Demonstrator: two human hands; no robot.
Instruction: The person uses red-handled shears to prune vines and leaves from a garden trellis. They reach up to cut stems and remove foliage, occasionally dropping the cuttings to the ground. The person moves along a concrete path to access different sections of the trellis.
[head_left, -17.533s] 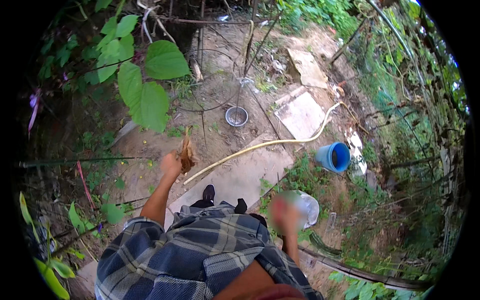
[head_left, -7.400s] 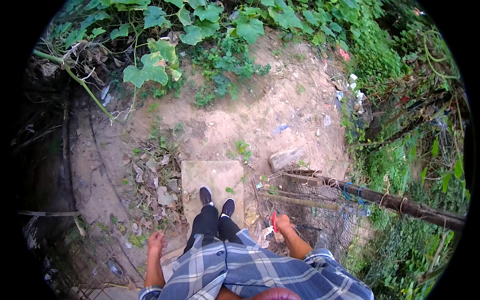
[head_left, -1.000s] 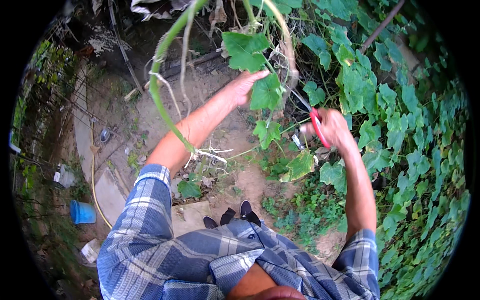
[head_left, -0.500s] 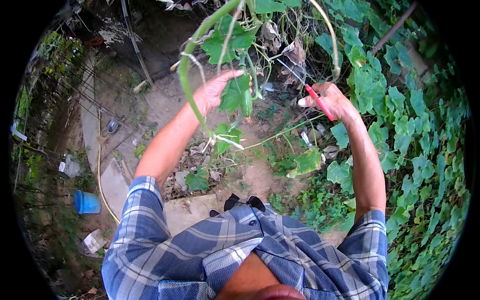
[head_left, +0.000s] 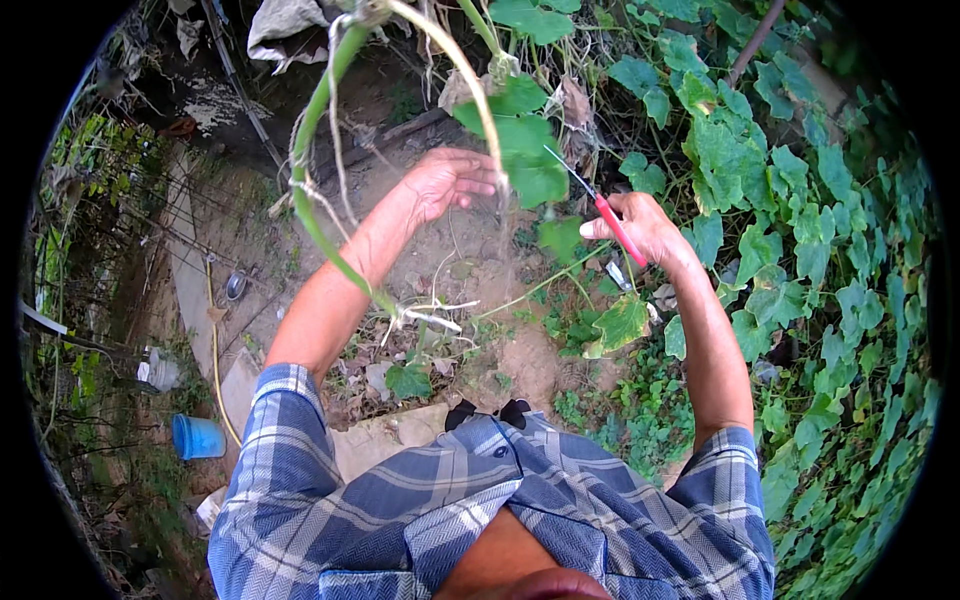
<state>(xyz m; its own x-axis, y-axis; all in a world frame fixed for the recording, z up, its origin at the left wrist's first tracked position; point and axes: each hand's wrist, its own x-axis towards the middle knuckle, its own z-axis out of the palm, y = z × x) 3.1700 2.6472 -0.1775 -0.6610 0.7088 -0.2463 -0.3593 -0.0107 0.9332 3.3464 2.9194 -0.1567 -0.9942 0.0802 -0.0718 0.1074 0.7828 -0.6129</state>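
Note:
My left hand (head_left: 445, 185) is held out at the centre, its fingers stretched and slightly apart, with nothing visible in them. Their tips come close to a dry brown vine end (head_left: 503, 188) and a large green leaf (head_left: 535, 160). To the right, my right hand (head_left: 645, 232) is wrapped round the red handles of a pair of scissors (head_left: 619, 230). The thin metal blades point up and left, next to that leaf. A thick green vine stem (head_left: 318, 215) loops down in front of my left forearm. The small green striped fruit seen before does not show.
Dense leafy vines (head_left: 830, 300) cover the right side. On the left are a blue bucket (head_left: 199, 438), a yellowish hose (head_left: 213, 350) and a small metal can (head_left: 236, 286). A slanting pole (head_left: 240, 90) stands at the far left. A concrete slab (head_left: 385, 430) lies near my feet.
My left hand has come away from the leaf and fruit, its fingers now straighter. The looping stem has swung left. My right hand has dropped slightly and moved left with the scissors.

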